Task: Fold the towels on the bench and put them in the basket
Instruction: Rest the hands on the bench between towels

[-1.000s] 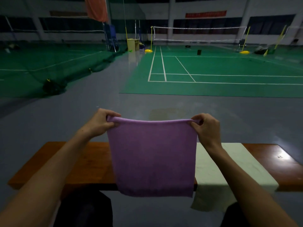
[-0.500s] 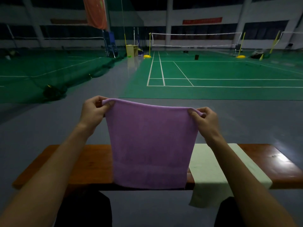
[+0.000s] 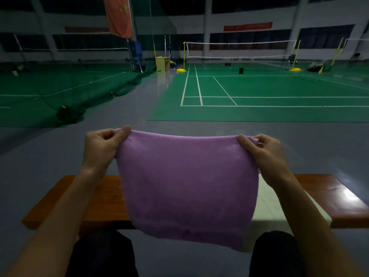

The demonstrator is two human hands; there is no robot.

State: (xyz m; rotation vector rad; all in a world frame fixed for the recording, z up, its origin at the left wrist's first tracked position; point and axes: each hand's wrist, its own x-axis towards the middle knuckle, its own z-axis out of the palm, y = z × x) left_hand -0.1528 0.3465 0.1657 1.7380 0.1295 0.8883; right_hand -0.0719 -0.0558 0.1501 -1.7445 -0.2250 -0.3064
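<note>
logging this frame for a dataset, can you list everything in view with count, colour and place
purple towel: one, purple, held up in the air in front of the bench
pale towel: one, whitish, lying across the bench, right of centre
bench: one, reddish-brown wood, across the foreground
court: green with white lines, beyond the grey floor
net: one, white-edged, far end of the court
banner: one, orange-red, hanging top left
basket: none in view
left hand: pinches the purple towel's top left corner
right hand: pinches its top right corner

Plain purple towel [image 3: 187, 184]; pale cream towel [image 3: 267, 208]; reddish-brown bench [image 3: 95, 200]; green courts [image 3: 259, 86], white lines.
</note>
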